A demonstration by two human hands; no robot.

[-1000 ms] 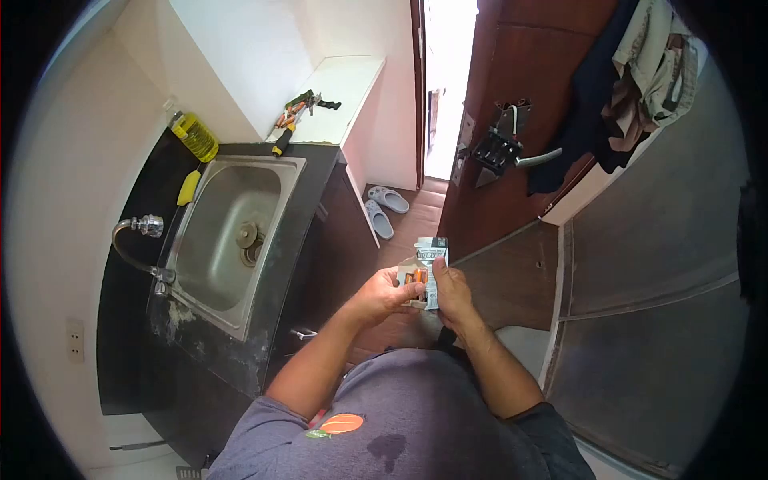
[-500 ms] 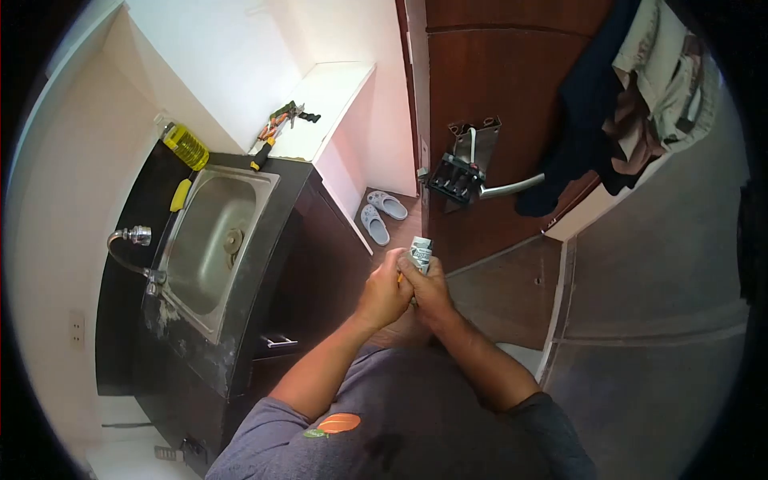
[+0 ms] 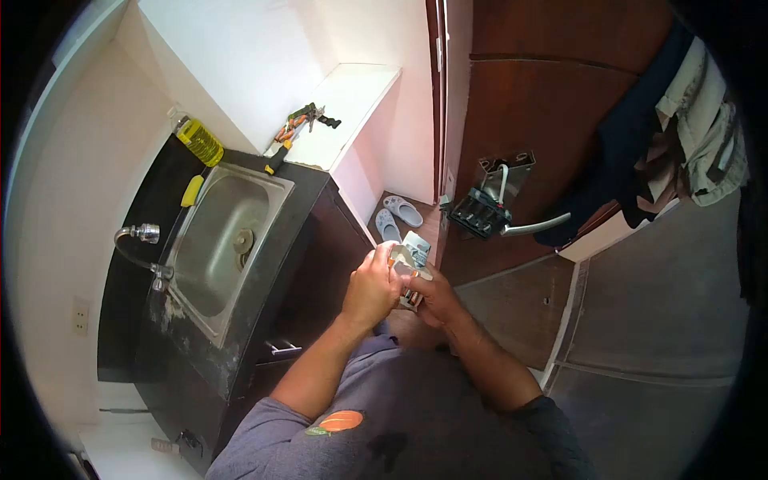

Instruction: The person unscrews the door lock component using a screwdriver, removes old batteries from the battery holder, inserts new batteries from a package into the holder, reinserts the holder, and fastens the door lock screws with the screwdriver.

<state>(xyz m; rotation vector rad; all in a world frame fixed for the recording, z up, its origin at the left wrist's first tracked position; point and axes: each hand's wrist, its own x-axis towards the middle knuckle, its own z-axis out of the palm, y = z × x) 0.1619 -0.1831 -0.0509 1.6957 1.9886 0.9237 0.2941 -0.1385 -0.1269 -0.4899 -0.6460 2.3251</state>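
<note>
Both hands meet in front of my body around a small white and grey battery package (image 3: 417, 246). My left hand (image 3: 373, 290) is closed at the package's left side, with a bit of orange showing by its fingertips. From the right, my right hand (image 3: 436, 296) grips the lower part of the package, where several batteries (image 3: 411, 298) show. Beyond the hands, on the brown door (image 3: 552, 104), hangs an opened lock with a black battery holder (image 3: 481, 214) and a metal handle (image 3: 538, 226). The holder's slots look unfilled.
At the left are a steel sink (image 3: 214, 264), a faucet (image 3: 144, 234), a yellow soap bottle (image 3: 199, 142) and a sponge (image 3: 191, 191). Keys (image 3: 314, 116) and a screwdriver (image 3: 278, 157) lie on the white shelf (image 3: 356, 92). Grey clogs (image 3: 402, 211) are on the floor. Clothes (image 3: 700, 120) hang at right.
The door has swung further closed, and the bright gap has gone. The hands have shifted around the package, first drawn together over it, now showing its batteries and cardboard again. The view has also shifted.
</note>
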